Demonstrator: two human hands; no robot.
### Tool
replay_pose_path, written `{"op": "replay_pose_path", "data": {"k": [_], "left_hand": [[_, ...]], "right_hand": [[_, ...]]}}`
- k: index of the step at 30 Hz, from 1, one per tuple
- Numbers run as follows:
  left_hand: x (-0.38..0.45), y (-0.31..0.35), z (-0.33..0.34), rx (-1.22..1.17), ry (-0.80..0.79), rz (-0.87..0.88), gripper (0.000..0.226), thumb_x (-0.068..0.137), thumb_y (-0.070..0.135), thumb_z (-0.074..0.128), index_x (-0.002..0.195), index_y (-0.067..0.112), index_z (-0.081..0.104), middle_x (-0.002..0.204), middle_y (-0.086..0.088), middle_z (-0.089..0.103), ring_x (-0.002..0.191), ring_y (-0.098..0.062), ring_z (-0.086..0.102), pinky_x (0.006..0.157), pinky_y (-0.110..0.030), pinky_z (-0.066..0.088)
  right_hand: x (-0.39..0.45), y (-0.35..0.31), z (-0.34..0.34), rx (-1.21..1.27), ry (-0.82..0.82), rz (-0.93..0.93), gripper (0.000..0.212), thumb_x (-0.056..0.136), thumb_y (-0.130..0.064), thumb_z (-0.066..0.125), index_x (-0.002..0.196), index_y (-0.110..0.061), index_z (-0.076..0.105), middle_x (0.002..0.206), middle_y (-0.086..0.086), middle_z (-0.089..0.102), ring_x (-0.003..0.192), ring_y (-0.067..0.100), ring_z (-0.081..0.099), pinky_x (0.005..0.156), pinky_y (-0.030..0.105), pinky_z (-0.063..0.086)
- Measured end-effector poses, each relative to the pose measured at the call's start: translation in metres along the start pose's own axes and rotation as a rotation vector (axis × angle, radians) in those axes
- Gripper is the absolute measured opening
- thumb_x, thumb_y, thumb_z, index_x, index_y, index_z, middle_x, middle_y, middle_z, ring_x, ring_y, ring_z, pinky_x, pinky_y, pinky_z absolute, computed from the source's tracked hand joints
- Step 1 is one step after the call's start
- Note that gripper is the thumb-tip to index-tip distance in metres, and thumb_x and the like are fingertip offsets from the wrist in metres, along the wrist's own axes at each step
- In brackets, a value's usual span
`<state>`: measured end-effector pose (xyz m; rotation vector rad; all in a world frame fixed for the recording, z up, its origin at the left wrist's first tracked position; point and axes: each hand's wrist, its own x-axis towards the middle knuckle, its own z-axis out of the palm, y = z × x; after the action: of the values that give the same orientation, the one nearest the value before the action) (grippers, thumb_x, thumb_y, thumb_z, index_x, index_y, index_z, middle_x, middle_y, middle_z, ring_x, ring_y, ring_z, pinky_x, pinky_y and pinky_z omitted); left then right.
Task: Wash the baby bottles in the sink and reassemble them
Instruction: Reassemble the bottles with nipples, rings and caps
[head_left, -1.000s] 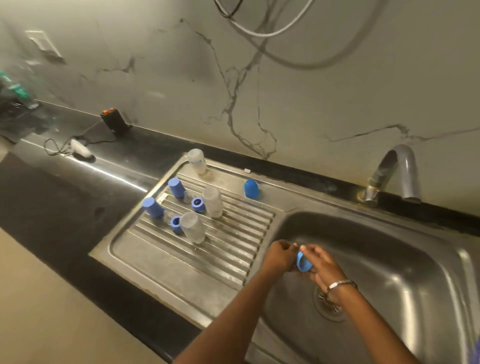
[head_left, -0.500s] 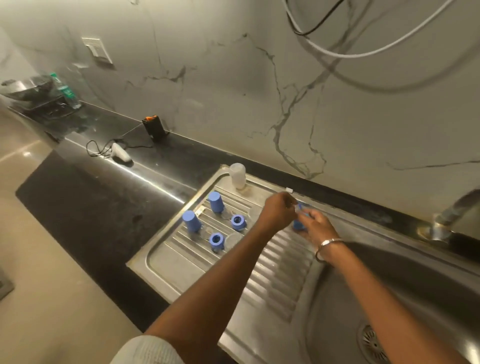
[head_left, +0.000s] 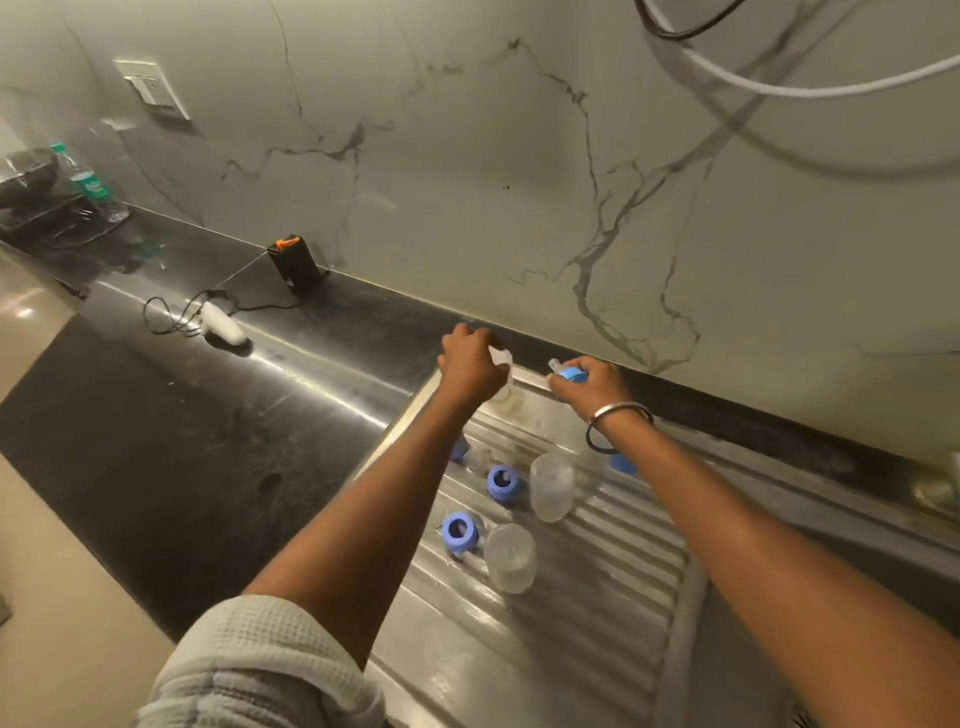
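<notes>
Both hands reached farther back; left hand (head_left: 471, 367) now grips bottle (head_left: 503, 370).

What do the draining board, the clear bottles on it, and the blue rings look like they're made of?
The draining board looks like brushed stainless steel: grey, ridged, with streaky highlights. The clear bottles seem to be translucent plastic, slightly frosted, since the ridges show dimly through them; glass can't be ruled out. The blue rings look like opaque moulded plastic with a smooth, dull sheen.
</notes>
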<state>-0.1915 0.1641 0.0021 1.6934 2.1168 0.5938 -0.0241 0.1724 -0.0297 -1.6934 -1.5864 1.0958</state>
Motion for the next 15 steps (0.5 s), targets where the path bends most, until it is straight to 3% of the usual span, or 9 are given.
{"op": "replay_pose_path", "data": {"k": [5, 11, 15], "left_hand": [[0.024, -0.016, 0.007, 0.02, -0.035, -0.053, 0.057, 0.078, 0.029, 0.078, 0.128, 0.02, 0.053, 0.138, -0.008, 0.035, 0.131, -0.029, 0.03, 0.106, -0.044, 0.029], [0.035, -0.025, 0.024, -0.034, -0.15, -0.034, 0.084, 0.075, 0.035, 0.081, 0.145, 0.024, 0.036, 0.15, -0.008, 0.027, 0.138, -0.031, 0.025, 0.11, -0.05, 0.031], [0.04, -0.025, 0.035, -0.023, -0.177, 0.024, 0.083, 0.076, 0.03, 0.081, 0.145, 0.022, 0.036, 0.148, -0.011, 0.03, 0.135, -0.031, 0.032, 0.109, -0.044, 0.037]], "right_hand": [[0.011, 0.007, 0.004, 0.013, -0.011, 0.022, 0.028, 0.081, -0.028, 0.072, 0.102, -0.013, 0.062, 0.1, 0.008, 0.065, 0.076, 0.013, 0.057, 0.058, 0.017, 0.04], [0.018, 0.015, 0.005, 0.014, -0.02, 0.03, 0.031, 0.081, -0.027, 0.073, 0.105, -0.01, 0.063, 0.1, 0.009, 0.065, 0.075, 0.012, 0.057, 0.057, 0.016, 0.041], [0.02, 0.016, 0.005, -0.026, -0.037, 0.021, 0.03, 0.081, -0.027, 0.072, 0.103, -0.007, 0.064, 0.101, 0.012, 0.065, 0.083, 0.018, 0.058, 0.069, 0.025, 0.044]]}}
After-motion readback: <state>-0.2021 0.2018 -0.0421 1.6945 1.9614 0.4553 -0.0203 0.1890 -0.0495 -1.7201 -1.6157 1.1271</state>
